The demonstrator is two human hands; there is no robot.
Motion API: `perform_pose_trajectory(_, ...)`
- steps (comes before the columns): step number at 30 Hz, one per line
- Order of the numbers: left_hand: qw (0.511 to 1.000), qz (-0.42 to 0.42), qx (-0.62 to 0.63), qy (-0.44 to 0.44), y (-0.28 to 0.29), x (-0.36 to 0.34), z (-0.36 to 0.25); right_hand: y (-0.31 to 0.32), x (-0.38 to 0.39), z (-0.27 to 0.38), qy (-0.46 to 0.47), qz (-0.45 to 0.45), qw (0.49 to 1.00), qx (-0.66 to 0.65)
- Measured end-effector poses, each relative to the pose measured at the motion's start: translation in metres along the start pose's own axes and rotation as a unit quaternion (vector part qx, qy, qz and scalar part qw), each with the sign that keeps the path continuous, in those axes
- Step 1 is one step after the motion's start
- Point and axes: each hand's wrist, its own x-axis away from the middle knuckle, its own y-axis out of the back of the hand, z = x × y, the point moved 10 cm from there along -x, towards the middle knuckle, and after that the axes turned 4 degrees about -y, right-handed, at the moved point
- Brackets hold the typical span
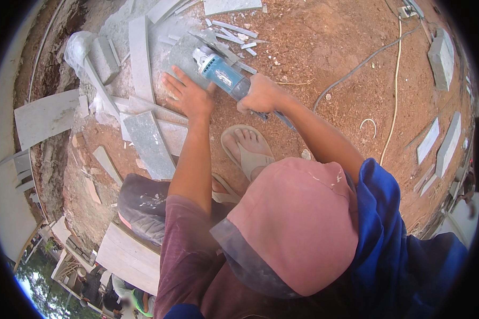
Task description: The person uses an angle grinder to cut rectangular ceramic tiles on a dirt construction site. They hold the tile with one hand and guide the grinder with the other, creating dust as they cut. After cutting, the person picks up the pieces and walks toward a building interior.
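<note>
Near the top middle of the view, out past the sandaled foot (247, 146), a blue and dark grinder (223, 76) lies slanted over a dusty grey slab (182, 56); its long body runs from the right hand (262, 95), at its back end, up and left to its metal head (200, 54); so the head points away from the person and a bit to the left.

The right hand is wrapped round the back of the grinder, with its fingers closed; the left hand (191, 97) is open, with its fingers spread, and seems to press flat on the near left part of the slab; it holds nothing in its fingers.

The big thing for the next move, I think, is how the head sits next to the slab and the left hand; the slab is nearer to the left hand, while the grinder is in the right; the left thumb is just beside the blue body, and the fingers are off to the left of the head; I cannot tell if the disc touches the slab; thin cut strips (231, 34) lie just past the tool, on the right side of the slab.
</note>
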Motion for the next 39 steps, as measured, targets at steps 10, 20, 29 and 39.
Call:
perform_pose_trajectory(10, 1.0, 0.013, -0.008, 0.007, 0.0, 0.001, -0.001, 0.0, 0.011, -0.014, -0.006, -0.002, 1.0, -0.014)
perform_pose_trajectory(20, 1.0, 0.013, -0.024, 0.013, 0.001, 0.0, -0.002, 0.002, 0.009, -0.009, 0.011, -0.004, 1.0, 0.004)
perform_pose_trajectory(29, 1.0, 0.001, -0.01, 0.004, -0.001, -0.001, -0.001, -0.001, -0.006, -0.008, 0.014, -0.005, 1.0, 0.01)
perform_pose_trajectory(39, 1.0, -0.001, -0.018, 0.003, -0.002, 0.0, 0.0, -0.001, -0.002, -0.01, 0.003, 0.002, 1.0, 0.007)
